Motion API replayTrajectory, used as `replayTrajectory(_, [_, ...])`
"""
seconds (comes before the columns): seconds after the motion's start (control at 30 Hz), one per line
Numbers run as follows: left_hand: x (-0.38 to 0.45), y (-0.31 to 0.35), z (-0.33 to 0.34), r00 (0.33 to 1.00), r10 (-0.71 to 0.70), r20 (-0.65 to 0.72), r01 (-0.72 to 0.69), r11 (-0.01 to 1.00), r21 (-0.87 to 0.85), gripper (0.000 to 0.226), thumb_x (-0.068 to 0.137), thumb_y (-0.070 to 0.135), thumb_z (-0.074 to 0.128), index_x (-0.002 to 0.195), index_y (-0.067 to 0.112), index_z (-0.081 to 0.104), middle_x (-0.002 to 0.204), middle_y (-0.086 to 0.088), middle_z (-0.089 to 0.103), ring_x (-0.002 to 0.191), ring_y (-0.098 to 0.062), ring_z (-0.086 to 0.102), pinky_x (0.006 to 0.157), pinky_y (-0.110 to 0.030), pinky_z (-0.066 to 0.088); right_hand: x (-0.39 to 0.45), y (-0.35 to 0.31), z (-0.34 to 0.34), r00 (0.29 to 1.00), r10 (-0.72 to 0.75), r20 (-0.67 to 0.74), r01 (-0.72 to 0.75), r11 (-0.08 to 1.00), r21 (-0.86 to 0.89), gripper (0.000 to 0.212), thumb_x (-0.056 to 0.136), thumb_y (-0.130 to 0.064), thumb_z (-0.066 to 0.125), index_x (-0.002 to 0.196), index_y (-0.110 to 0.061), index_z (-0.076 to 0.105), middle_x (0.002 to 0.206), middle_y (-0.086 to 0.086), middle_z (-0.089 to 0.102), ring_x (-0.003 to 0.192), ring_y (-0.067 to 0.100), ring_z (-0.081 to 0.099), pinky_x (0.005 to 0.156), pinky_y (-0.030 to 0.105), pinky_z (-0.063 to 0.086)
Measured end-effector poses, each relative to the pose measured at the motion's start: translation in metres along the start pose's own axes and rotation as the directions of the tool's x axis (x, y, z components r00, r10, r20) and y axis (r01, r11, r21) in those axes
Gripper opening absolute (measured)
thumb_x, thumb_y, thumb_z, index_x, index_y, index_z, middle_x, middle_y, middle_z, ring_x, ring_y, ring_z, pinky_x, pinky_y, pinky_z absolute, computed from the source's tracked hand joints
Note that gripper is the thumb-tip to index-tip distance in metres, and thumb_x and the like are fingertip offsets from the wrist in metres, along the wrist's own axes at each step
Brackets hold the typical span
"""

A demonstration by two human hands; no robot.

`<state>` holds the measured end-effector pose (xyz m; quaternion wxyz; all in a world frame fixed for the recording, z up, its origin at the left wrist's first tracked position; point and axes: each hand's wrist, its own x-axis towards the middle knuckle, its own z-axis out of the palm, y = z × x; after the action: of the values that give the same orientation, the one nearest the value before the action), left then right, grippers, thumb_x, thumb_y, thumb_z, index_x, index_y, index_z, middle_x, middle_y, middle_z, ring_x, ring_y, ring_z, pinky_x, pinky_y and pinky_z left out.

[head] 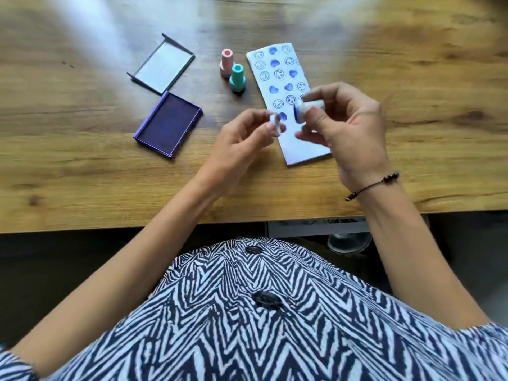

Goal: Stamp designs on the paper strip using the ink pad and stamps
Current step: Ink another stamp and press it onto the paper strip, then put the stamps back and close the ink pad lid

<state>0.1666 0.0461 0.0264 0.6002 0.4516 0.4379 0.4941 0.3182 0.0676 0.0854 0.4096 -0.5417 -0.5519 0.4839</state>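
Observation:
A white paper strip [277, 78] lies on the wooden table, covered with blue hearts and smiley faces. My right hand [346, 127] holds a white stamp [305, 109] on its side above the strip, its inked blue face turned left. My left hand [244, 138] pinches a small white stamp cap [275, 125] just left of that stamp. The open purple ink pad [168, 122] sits to the left of my hands. A pink stamp [227, 62] and a green stamp [237, 78] stand upright between the pad and the strip.
The ink pad's grey lid [162, 66] lies open side up behind the pad. The table's front edge [192, 224] runs just below my forearms. A beaded cord bracelet [371, 185] circles my right wrist.

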Motion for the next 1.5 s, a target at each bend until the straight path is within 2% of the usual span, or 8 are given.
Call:
replayTrajectory(0.17, [-0.001,0.006,-0.001,0.999,-0.013,-0.048,0.003,0.980,-0.198,0.015,0.088,0.005,0.050,0.099,0.011,0.057,0.092,-0.003,0.061,0.083,-0.010,0.058,0.085,-0.027,0.050,-0.004,0.001,0.013,0.999,0.016,0.034,-0.018,0.998,0.065,0.019,0.082,0.000,0.063,0.079,-0.019,0.062,0.071,0.001,0.063,0.057,0.007,0.061,0.064,0.028,0.061])
replayTrajectory(0.47, [-0.005,0.013,-0.003,0.994,0.045,-0.104,-0.061,0.986,-0.155,0.015,0.083,0.004,0.056,0.096,0.010,0.061,0.085,0.001,0.065,0.076,-0.007,0.058,0.073,-0.018,0.049,-0.004,0.004,0.028,0.997,-0.079,-0.019,0.078,0.997,-0.026,0.016,0.077,-0.010,0.068,0.077,-0.025,0.062,0.076,0.005,0.065,0.070,0.019,0.064,0.066,0.035,0.060])
replayTrajectory(0.7, [-0.007,0.019,-0.010,0.986,0.068,-0.150,-0.064,0.998,0.027,0.006,0.086,0.010,0.055,0.089,0.013,0.059,0.077,-0.003,0.057,0.066,-0.008,0.047,0.061,-0.018,0.041,-0.004,0.013,0.050,0.996,-0.048,-0.076,0.051,0.998,0.033,0.012,0.080,-0.008,0.068,0.078,-0.017,0.061,0.070,0.005,0.063,0.057,0.019,0.063,0.060,0.036,0.059])
replayTrajectory(0.83, [-0.002,0.022,-0.027,0.987,0.023,-0.160,0.032,0.941,0.337,0.007,0.087,0.015,0.058,0.092,0.013,0.063,0.081,-0.001,0.063,0.075,-0.009,0.055,0.070,-0.023,0.047,0.008,0.016,0.058,0.998,-0.064,-0.021,0.062,0.993,-0.103,0.010,0.079,-0.009,0.068,0.079,-0.016,0.062,0.065,0.000,0.059,0.054,0.012,0.056,0.059,0.035,0.056])
replayTrajectory(0.93, [0.005,0.026,-0.036,0.953,0.055,-0.299,0.105,0.863,0.493,0.020,0.086,0.015,0.058,0.105,0.011,0.064,0.101,-0.007,0.069,0.094,-0.019,0.063,0.090,-0.037,0.052,0.033,0.016,0.067,0.983,-0.176,0.050,0.181,0.900,-0.397,0.014,0.076,-0.014,0.069,0.089,-0.011,0.064,0.076,0.006,0.064,0.072,0.019,0.058,0.073,0.034,0.050])
replayTrajectory(1.1, [0.011,0.031,-0.045,0.908,0.064,-0.413,0.142,0.882,0.450,0.025,0.086,0.009,0.055,0.110,0.010,0.063,0.103,-0.007,0.068,0.098,-0.018,0.062,0.095,-0.040,0.050,0.070,0.020,0.080,0.939,-0.302,0.163,0.328,0.649,-0.687,0.034,0.077,-0.007,0.059,0.109,-0.003,0.047,0.101,0.018,0.064,0.093,0.037,0.058,0.074,0.036,0.040])
replayTrajectory(1.37, [0.015,0.031,-0.057,0.887,0.075,-0.456,0.124,0.912,0.390,0.027,0.085,0.005,0.053,0.109,0.010,0.063,0.096,-0.004,0.066,0.085,-0.008,0.058,0.086,-0.028,0.051,0.077,0.018,0.078,0.920,-0.286,0.268,0.383,0.508,-0.772,0.042,0.079,-0.013,0.063,0.112,-0.001,0.041,0.101,0.021,0.062,0.093,0.039,0.056,0.068,0.037,0.038])
replayTrajectory(1.5, [0.017,0.041,-0.077,0.842,0.115,-0.526,0.126,0.908,0.399,0.026,0.083,0.006,0.055,0.108,0.011,0.063,0.094,0.000,0.064,0.085,-0.007,0.059,0.084,-0.022,0.050,0.074,-0.010,0.078,0.862,-0.442,0.247,0.461,0.485,-0.743,0.045,0.078,-0.023,0.066,0.111,-0.001,0.044,0.091,0.017,0.062,0.088,0.038,0.056,0.065,0.033,0.032])
